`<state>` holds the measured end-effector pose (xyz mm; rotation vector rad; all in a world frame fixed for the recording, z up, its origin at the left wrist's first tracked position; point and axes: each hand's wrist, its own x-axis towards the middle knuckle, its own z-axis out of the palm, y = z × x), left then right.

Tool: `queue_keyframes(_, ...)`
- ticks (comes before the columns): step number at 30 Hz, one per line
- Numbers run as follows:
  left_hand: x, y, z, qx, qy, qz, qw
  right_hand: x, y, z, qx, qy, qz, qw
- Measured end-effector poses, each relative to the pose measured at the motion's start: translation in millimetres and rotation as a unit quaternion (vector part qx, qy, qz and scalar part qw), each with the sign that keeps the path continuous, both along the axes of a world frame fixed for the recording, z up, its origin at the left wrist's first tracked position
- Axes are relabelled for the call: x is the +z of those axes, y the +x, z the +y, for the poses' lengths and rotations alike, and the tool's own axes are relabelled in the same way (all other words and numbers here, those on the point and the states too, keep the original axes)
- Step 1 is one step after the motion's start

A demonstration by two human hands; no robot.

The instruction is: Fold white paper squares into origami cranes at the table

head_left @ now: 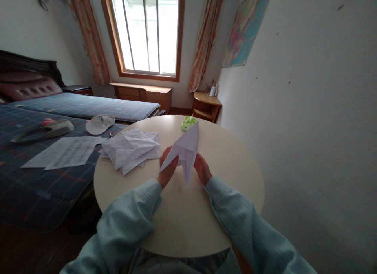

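Note:
A folded white paper (188, 142) with pointed flaps is held up over the round table (188, 223). My left hand (168, 170) is closed on its left side, the thumb in front and the other fingers partly hidden behind the paper. On the right edge, my right hand (202, 168) grips the same paper, its fingertips hidden behind it. One narrow flap hangs down between the hands. To the left of my left hand lies a loose pile of creased white paper sheets (131, 148).
A green packet (187, 123) stands at the table's far side. Left of the table, a bed (59, 195) holds printed sheets (66, 152), a cap (100, 124) and a bag (57, 127). A white wall (309, 128) rises on the right.

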<state>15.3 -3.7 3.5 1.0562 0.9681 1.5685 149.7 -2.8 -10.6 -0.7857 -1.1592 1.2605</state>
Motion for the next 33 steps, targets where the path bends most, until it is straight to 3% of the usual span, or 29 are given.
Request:
queue_keyframes(3,2.7,-3,-1,0.079,0.078,0.091,0.990,2,-2,-3,0.011,0.006,0.000,1.000)
queue_keyframes(5,4.2,-4,-2,0.097,0.106,0.133,0.981,2,-3,-3,0.012,0.012,-0.001,1.000)
queue_keyframes(16,-1.5,-6,-1,0.074,0.157,0.200,0.964,-13,6,9,-0.150,-0.004,-0.085,0.985)
queue_keyframes(23,-4.2,-6,2,0.146,0.171,0.209,0.952,-8,6,6,-0.221,-0.002,-0.073,0.972)
queue_keyframes(29,-6.1,-8,5,0.138,0.170,0.208,0.953,-17,12,15,-0.291,0.018,-0.086,0.953)
queue_keyframes(33,-7.4,-11,12,0.175,0.121,0.248,0.945,-16,25,24,-0.316,0.015,-0.098,0.944)
